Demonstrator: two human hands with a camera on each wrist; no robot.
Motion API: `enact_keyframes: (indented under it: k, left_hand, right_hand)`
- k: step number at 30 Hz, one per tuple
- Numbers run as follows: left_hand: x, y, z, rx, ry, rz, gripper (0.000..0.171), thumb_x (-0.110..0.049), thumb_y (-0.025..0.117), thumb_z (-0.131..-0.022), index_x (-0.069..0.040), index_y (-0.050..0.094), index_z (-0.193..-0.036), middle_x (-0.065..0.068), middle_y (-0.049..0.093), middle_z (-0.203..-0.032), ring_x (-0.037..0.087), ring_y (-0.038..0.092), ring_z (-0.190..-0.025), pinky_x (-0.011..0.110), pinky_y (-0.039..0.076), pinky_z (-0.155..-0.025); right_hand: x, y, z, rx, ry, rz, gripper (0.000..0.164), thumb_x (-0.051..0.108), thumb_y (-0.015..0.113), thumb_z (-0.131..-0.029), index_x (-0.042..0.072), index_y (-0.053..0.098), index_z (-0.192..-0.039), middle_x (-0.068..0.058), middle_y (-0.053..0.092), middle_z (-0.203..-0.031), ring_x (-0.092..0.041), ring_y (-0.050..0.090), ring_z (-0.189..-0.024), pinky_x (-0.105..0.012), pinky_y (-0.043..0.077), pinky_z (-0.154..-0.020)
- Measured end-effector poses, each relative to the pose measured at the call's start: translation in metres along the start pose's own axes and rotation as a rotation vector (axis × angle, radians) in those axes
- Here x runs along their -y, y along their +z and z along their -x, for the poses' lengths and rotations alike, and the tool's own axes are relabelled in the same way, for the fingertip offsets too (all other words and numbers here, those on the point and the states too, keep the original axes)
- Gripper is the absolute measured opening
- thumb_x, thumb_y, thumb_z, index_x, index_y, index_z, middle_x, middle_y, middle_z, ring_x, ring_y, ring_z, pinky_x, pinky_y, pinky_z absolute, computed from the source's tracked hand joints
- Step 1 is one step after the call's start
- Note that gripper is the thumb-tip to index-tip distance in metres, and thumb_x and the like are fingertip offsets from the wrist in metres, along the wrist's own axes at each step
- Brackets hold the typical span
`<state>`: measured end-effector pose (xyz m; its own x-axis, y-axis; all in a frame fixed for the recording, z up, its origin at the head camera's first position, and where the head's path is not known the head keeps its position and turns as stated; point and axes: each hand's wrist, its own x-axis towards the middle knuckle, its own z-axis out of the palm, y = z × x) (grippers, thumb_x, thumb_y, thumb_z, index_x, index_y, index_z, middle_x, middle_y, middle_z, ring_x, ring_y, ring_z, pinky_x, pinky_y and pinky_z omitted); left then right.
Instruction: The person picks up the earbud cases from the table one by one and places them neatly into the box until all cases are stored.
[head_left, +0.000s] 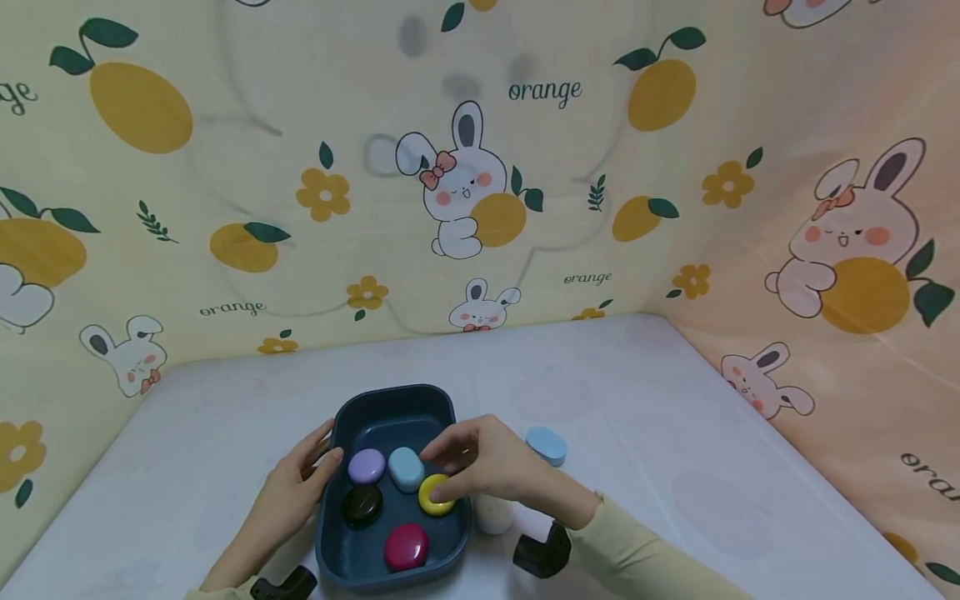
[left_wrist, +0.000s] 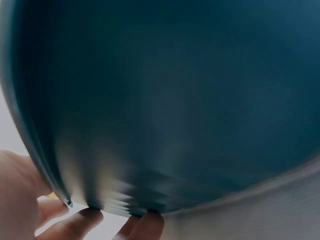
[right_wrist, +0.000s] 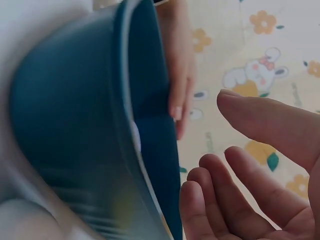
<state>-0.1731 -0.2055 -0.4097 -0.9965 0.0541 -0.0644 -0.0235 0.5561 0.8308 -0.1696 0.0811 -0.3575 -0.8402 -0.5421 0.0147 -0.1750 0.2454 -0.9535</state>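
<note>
A dark blue rectangular tray (head_left: 420, 575) with rounded corners stands on the white table. It holds smooth, pebble-like pieces: purple (head_left: 366, 467), light blue (head_left: 407, 469), black (head_left: 362, 506), yellow (head_left: 429, 497) and glossy red (head_left: 407, 547). At the tray's left side, my left hand (head_left: 296, 475) grips the wall, thumb at the rim and fingertips against the outside. My right hand (head_left: 480, 462) hovers over the right rim, its thumb overlapping the yellow piece in the head view. In the right wrist view, thumb and fingers (right_wrist: 240, 215) are spread apart with nothing between them.
Right of the tray, a light blue oval piece (head_left: 547, 446) lies on the table beyond my right wrist. A cream rounded piece (head_left: 493, 514) sits beside the tray, partly hidden under that hand. Patterned cloth walls (head_left: 585, 167) enclose the table behind and on the right.
</note>
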Motion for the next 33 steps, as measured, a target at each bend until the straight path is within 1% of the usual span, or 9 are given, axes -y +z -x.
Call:
enact_keyframes:
  k: [3, 6, 9, 13, 17, 20, 27, 31, 33]
  left_hand:
    - [0.000, 0.000, 0.000, 0.001, 0.004, -0.001, 0.065, -0.040, 0.050, -0.103, -0.011, 0.025, -0.157, 0.025, 0.033, -0.152, 0.047, 0.040, -0.132, 0.052, 0.043, -0.096]
    - [0.001, 0.000, 0.000, -0.001, 0.006, 0.000, 0.065, -0.040, 0.050, -0.103, -0.011, 0.025, -0.156, 0.026, 0.033, -0.152, 0.048, 0.040, -0.131, 0.053, 0.044, -0.096]
    - [0.000, 0.000, 0.000, 0.000, 0.005, 0.005, 0.065, -0.040, 0.050, -0.103, -0.011, 0.025, -0.156, 0.026, 0.034, -0.151, 0.048, 0.041, -0.131, 0.053, 0.044, -0.095]
    - [0.000, 0.000, 0.001, 0.004, 0.005, 0.013, 0.065, -0.039, 0.050, -0.103, -0.010, 0.025, -0.156, 0.026, 0.034, -0.151, 0.048, 0.040, -0.131, 0.053, 0.045, -0.094]
    - [0.000, 0.000, 0.001, 0.006, 0.000, 0.018, 0.066, -0.039, 0.051, -0.103, -0.010, 0.025, -0.156, 0.026, 0.033, -0.151, 0.048, 0.040, -0.131, 0.053, 0.045, -0.093]
    - [-0.001, 0.000, 0.001, 0.005, -0.002, 0.018, 0.066, -0.039, 0.051, -0.103, -0.010, 0.025, -0.156, 0.026, 0.033, -0.151, 0.049, 0.040, -0.131, 0.053, 0.045, -0.093]
    - [-0.001, 0.001, 0.001, 0.003, 0.004, 0.015, 0.065, -0.038, 0.050, -0.104, -0.010, 0.025, -0.156, 0.027, 0.034, -0.151, 0.048, 0.040, -0.130, 0.053, 0.045, -0.094]
    - [-0.001, 0.001, 0.001, 0.003, -0.002, 0.015, 0.065, -0.039, 0.050, -0.103, -0.010, 0.025, -0.156, 0.027, 0.034, -0.151, 0.049, 0.040, -0.130, 0.053, 0.045, -0.093]
    - [-0.001, 0.001, 0.001, 0.004, -0.006, 0.017, 0.066, -0.039, 0.050, -0.103, -0.010, 0.025, -0.157, 0.027, 0.034, -0.151, 0.049, 0.040, -0.130, 0.053, 0.046, -0.093]
  right_hand:
    - [0.000, -0.007, 0.002, -0.031, -0.011, 0.007, 0.028, 0.010, 0.085, -0.077, 0.012, 0.075, -0.103, -0.001, 0.071, -0.103, -0.029, 0.065, -0.096, -0.030, 0.055, -0.082]
    - [0.000, -0.016, 0.004, -0.060, -0.023, 0.018, 0.028, 0.012, 0.084, -0.079, 0.011, 0.075, -0.105, 0.001, 0.071, -0.103, -0.024, 0.065, -0.097, -0.032, 0.054, -0.085]
    - [0.002, -0.025, 0.007, -0.092, -0.010, 0.020, 0.027, 0.015, 0.084, -0.080, 0.013, 0.075, -0.105, -0.001, 0.070, -0.104, -0.025, 0.064, -0.098, -0.034, 0.054, -0.086]
    - [0.001, -0.034, 0.010, -0.129, 0.008, 0.004, 0.029, 0.014, 0.084, -0.080, 0.013, 0.074, -0.107, -0.002, 0.070, -0.105, -0.029, 0.064, -0.099, -0.035, 0.054, -0.085]
    - [-0.002, -0.043, 0.011, -0.157, 0.005, -0.003, 0.030, 0.014, 0.083, -0.081, 0.011, 0.074, -0.109, -0.004, 0.070, -0.107, -0.030, 0.063, -0.101, -0.035, 0.055, -0.085]
    - [-0.005, -0.050, 0.013, -0.183, 0.022, 0.001, 0.030, 0.017, 0.083, -0.081, 0.011, 0.074, -0.109, -0.004, 0.069, -0.108, -0.027, 0.063, -0.101, -0.036, 0.055, -0.085]
    - [-0.015, -0.068, 0.018, -0.217, 0.057, 0.042, 0.030, 0.019, 0.083, -0.082, 0.011, 0.073, -0.109, -0.004, 0.069, -0.109, -0.024, 0.063, -0.101, -0.037, 0.053, -0.087]
    - [-0.024, -0.078, 0.021, -0.251, 0.079, 0.055, 0.033, 0.019, 0.084, -0.080, 0.010, 0.073, -0.110, -0.004, 0.069, -0.110, -0.025, 0.063, -0.103, -0.036, 0.053, -0.086]
    - [-0.028, -0.082, 0.022, -0.272, 0.095, 0.058, 0.034, 0.018, 0.084, -0.080, 0.009, 0.072, -0.111, -0.005, 0.069, -0.110, -0.028, 0.062, -0.106, -0.036, 0.053, -0.087]
